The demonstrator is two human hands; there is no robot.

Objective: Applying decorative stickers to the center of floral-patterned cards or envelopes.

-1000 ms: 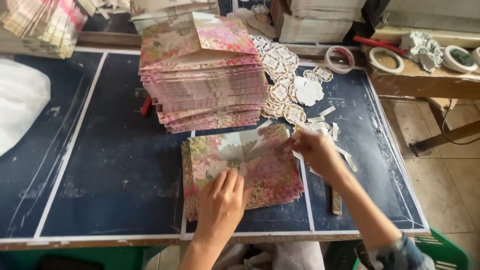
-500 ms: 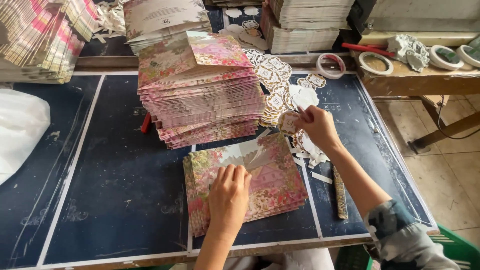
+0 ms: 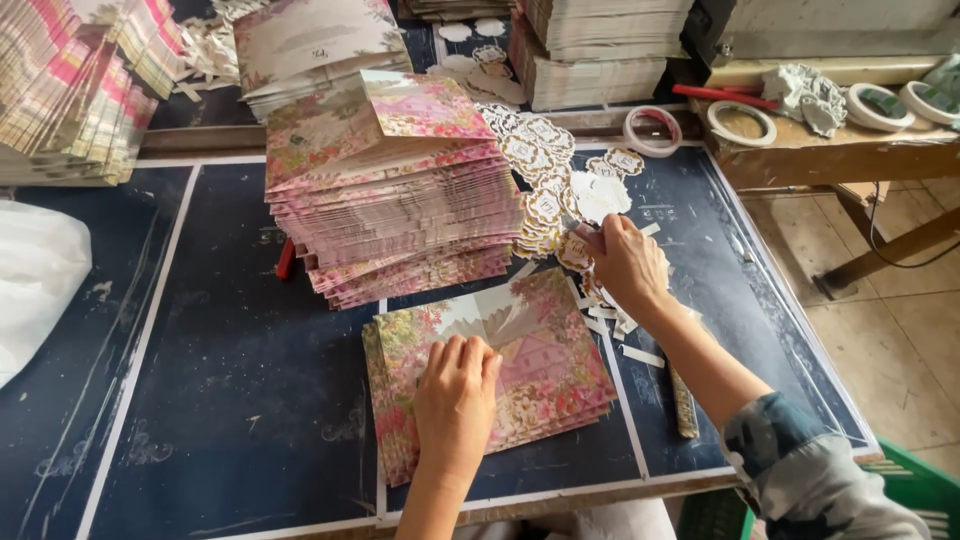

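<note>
Starting at nine o'clock, a white plastic bag (image 3: 35,285) lies at the edge of the dark table (image 3: 200,380), with a fanned pile of pink-edged cards (image 3: 70,90) at eleven. A wide bare stretch of table lies between them and my work. My left hand (image 3: 455,385) presses flat at six o'clock, fingers together, on the small stack of floral cards (image 3: 545,365), which sits close to the table's near edge. Just above it, at twelve, stands the tall stack of floral cards (image 3: 400,195), leaning a little, a red tool (image 3: 286,258) poking out at its foot. At one o'clock my right hand (image 3: 625,262) has its fingers pinched on a round gold-and-white sticker (image 3: 574,250), taken at the edge of the heap of round stickers (image 3: 540,170). White paper strips (image 3: 630,340) litter the table below that hand. At two o'clock, tape rolls (image 3: 740,122) sit on a wooden bench (image 3: 840,155).
</note>
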